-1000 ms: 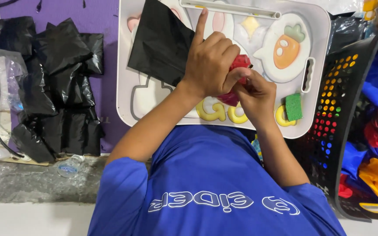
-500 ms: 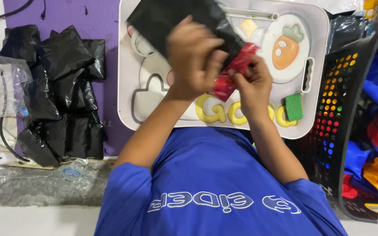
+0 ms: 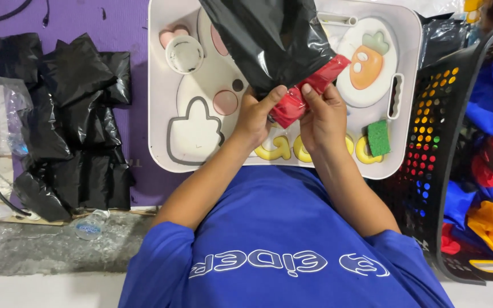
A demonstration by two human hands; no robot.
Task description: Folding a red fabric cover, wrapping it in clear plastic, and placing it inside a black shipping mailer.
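A glossy black plastic bag hangs mouth-down over the white tray, held up in front of me. A red folded item sticks partly out of the bag's open end. My left hand pinches the bag's lower edge beside the red item. My right hand grips the red item and the bag's edge from the other side. Both thumbs press on the bag's mouth.
A pile of filled black bags lies on the purple mat at left. The tray shows cartoon shapes, a carrot picture and a green block. A black perforated basket of red, blue and yellow items stands at right.
The black bag has been lifted and turned so its mouth faces me. The red item now sits partly inside it, and both hands have dropped to the bag's open end.
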